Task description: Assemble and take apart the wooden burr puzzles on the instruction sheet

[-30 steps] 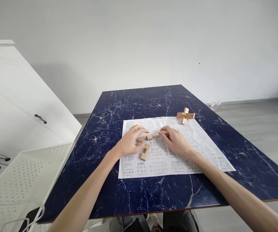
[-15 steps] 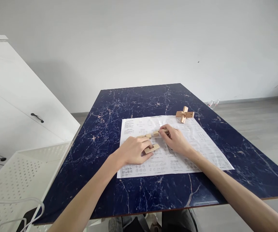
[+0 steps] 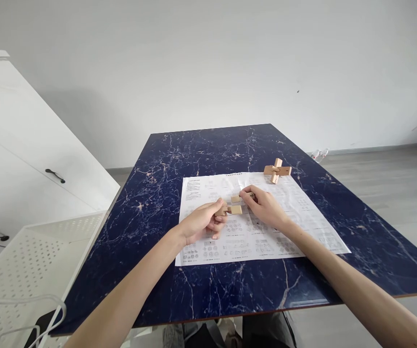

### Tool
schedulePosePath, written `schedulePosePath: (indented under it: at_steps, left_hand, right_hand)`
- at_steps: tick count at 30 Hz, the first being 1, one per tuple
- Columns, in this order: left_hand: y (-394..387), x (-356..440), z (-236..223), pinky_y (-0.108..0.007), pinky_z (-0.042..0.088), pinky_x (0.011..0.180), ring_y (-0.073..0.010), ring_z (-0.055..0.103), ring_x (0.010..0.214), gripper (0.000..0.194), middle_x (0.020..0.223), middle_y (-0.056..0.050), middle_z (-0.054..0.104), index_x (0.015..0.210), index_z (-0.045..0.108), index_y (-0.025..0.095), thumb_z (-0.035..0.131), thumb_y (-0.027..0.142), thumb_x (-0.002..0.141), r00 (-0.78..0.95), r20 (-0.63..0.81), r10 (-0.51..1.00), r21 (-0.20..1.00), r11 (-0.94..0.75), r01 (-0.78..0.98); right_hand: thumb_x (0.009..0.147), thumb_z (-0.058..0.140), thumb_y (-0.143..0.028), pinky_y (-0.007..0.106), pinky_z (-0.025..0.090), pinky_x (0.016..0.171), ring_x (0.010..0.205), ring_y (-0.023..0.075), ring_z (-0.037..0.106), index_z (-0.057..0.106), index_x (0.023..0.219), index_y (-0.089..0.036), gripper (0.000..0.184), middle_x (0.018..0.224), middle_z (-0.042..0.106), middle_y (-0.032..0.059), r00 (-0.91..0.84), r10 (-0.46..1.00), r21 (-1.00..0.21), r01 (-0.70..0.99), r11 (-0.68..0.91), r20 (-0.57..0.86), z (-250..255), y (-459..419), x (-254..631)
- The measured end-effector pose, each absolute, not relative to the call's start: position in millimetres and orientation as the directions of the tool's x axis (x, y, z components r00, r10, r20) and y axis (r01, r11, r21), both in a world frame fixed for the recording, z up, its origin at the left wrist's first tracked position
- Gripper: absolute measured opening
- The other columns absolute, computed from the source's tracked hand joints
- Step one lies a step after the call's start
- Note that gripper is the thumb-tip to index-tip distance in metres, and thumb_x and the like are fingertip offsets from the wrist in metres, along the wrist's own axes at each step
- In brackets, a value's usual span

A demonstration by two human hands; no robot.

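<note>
My left hand (image 3: 206,220) is closed on a notched wooden puzzle piece (image 3: 235,210), whose pale end sticks out to the right from between thumb and fingers. Just beyond it, my right hand (image 3: 264,204) pinches another wooden puzzle piece (image 3: 236,198) by its right part, and the blunt left end shows. A small gap lies between the two pieces. Both hands are over a white printed instruction sheet (image 3: 298,212) covered in small diagrams. The fingers hide much of each piece.
An assembled wooden cross of interlocking pieces (image 3: 277,171) stands at the sheet's far right corner. The sheet lies on a dark blue marble-patterned table (image 3: 179,159). To the left are a white cabinet (image 3: 30,135) and a white perforated rack (image 3: 27,256).
My left hand has turned its notched piece, which now points right, with the thumb on top. My right hand keeps its pinch and has hardly moved.
</note>
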State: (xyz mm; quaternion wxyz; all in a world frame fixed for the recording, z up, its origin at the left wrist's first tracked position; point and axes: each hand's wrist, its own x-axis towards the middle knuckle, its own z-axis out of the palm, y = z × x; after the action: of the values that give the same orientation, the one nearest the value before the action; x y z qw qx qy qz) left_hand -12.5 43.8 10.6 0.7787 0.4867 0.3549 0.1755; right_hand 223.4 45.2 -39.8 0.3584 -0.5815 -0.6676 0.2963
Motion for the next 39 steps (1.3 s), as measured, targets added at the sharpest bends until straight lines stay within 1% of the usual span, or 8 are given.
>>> schedulePosePath:
  at_steps: [4,8,12,17,23,29,34,39]
  left_hand:
    - [46,-15,10,-0.021,0.034,0.049,-0.0067,0.018,0.054,0.037,0.076,0.006,0.030,0.095,0.056,0.019,0.056,0.055,0.105,0.733,-0.343,0.587,0.872,0.490,0.016]
    - [46,-15,10,-0.021,0.037,0.051,-0.0068,0.022,0.054,0.039,0.074,0.006,0.035,0.087,0.053,0.020,0.059,0.054,0.104,0.730,-0.337,0.594,0.874,0.486,0.007]
    - [46,-12,10,-0.023,0.034,0.049,-0.0089,0.018,0.052,0.047,0.064,0.007,0.031,0.081,0.053,0.020,0.047,0.058,0.107,0.685,-0.349,0.640,0.882,0.471,0.009]
    - [45,-11,9,-0.022,0.024,0.045,-0.0102,0.011,0.048,0.048,0.053,0.010,0.019,0.085,0.055,0.020,0.034,0.054,0.111,0.677,-0.378,0.632,0.864,0.503,0.013]
    - [46,-11,6,-0.023,0.025,0.041,-0.0099,0.010,0.044,0.052,0.049,0.010,0.014,0.068,0.042,0.023,0.041,0.058,0.107,0.724,-0.433,0.537,0.819,0.570,0.067]
    - [43,-8,6,-0.023,0.031,0.042,-0.0090,0.017,0.043,0.062,0.046,0.008,0.019,0.058,0.039,0.022,0.044,0.063,0.105,0.731,-0.454,0.509,0.831,0.538,0.141]
    - [37,-3,2,-0.023,0.041,0.047,-0.0083,0.033,0.044,0.058,0.053,0.005,0.043,0.078,0.064,0.018,0.048,0.069,0.103,0.686,-0.370,0.626,0.922,0.341,0.185]
    - [30,3,-1,-0.025,0.047,0.050,-0.0071,0.040,0.045,0.047,0.062,0.006,0.050,0.093,0.062,0.019,0.057,0.064,0.101,0.622,-0.178,0.763,0.981,0.184,0.055]
  right_hand:
    - [0.104,0.047,-0.063,0.032,0.035,0.055,0.058,0.0186,0.050,0.061,0.096,-0.024,0.042,0.067,0.057,-0.0012,-0.048,0.992,-0.841,0.528,0.122,0.114,-39,45,223]
    - [0.102,0.049,-0.069,0.031,0.033,0.053,0.055,0.0157,0.041,0.061,0.100,-0.024,0.046,0.067,0.045,-0.0043,-0.069,0.995,-0.939,0.332,0.092,0.073,-39,46,224]
    - [0.100,0.051,-0.071,0.031,0.032,0.051,0.054,0.0131,0.039,0.060,0.111,-0.024,0.049,0.074,0.041,-0.0046,-0.125,0.992,-0.997,0.079,0.011,0.001,-32,45,223]
    - [0.097,0.059,-0.067,0.032,0.033,0.053,0.056,0.0125,0.038,0.061,0.113,-0.024,0.047,0.082,0.049,-0.0013,-0.243,0.970,-0.996,-0.080,-0.040,-0.019,-18,38,223]
    - [0.100,0.050,-0.073,0.033,0.033,0.053,0.054,0.0123,0.033,0.062,0.098,-0.024,0.050,0.086,0.058,0.0030,-0.320,0.945,-0.994,-0.106,0.027,0.060,-18,35,228]
    - [0.092,0.042,-0.088,0.034,0.040,0.053,0.050,0.0154,0.045,0.062,0.108,-0.025,0.068,0.076,0.064,0.0035,-0.381,0.924,-0.999,-0.015,0.038,0.041,-22,32,231]
    - [0.093,0.063,-0.076,0.031,0.045,0.052,0.053,0.0156,0.057,0.066,0.118,-0.023,0.058,0.084,0.071,0.0053,-0.602,0.797,-0.988,-0.142,-0.057,0.040,-22,28,227]
    - [0.100,0.067,-0.058,0.028,0.051,0.059,0.064,0.0151,0.064,0.067,0.120,-0.020,0.042,0.083,0.071,0.0042,-0.687,0.713,-0.936,-0.327,-0.126,0.144,-29,31,224]
